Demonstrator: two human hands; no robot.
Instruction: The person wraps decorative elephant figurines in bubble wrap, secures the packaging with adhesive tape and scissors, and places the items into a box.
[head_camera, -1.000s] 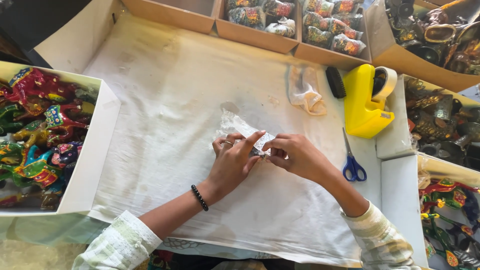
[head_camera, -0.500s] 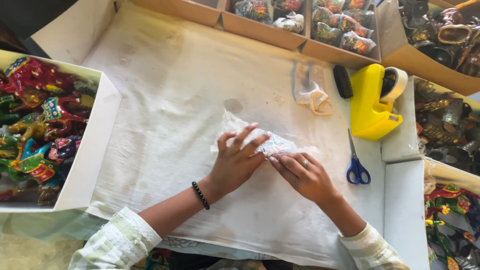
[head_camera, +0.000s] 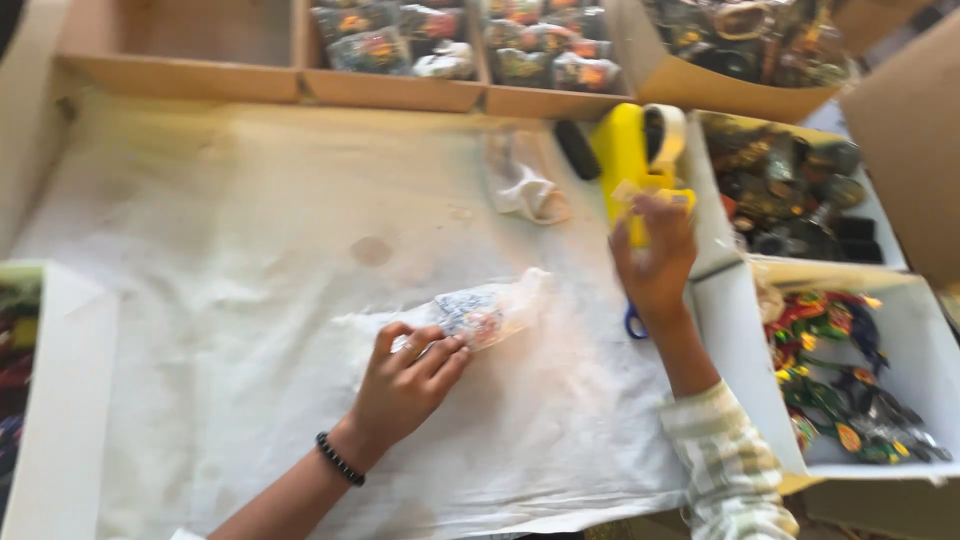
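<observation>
Left hand lies flat on the cloth, fingers together and extended, pressing down the near end of a small clear packet. Nothing pinched, just held down by the fingertips. The packet sits mid-table, long axis running from the left fingertips up and right toward the dispenser. Its far end is free and lifts a little, blurred.

Right hand is up and right of the packet, well apart from it, at the yellow tape dispenser. Fingers are loosely curled with the tips touching or just at the dispenser's lower front edge. Motion blur, so I cannot tell whether it grips tape or only touches the body. It does not look closed around anything.

Key relation: the packet lies left and below the right hand, and the left hand is the nearer one, already on it. The dispenser stands upright just beyond the right fingertips, against a white box wall.

Blue scissors handle peeks out just under the right wrist, mostly hidden. A crumpled bag lies left of the dispenser, near but not touching that I can see. Boxes of coloured packed items ring the cloth: cardboard trays at the top, white boxes to the right.
</observation>
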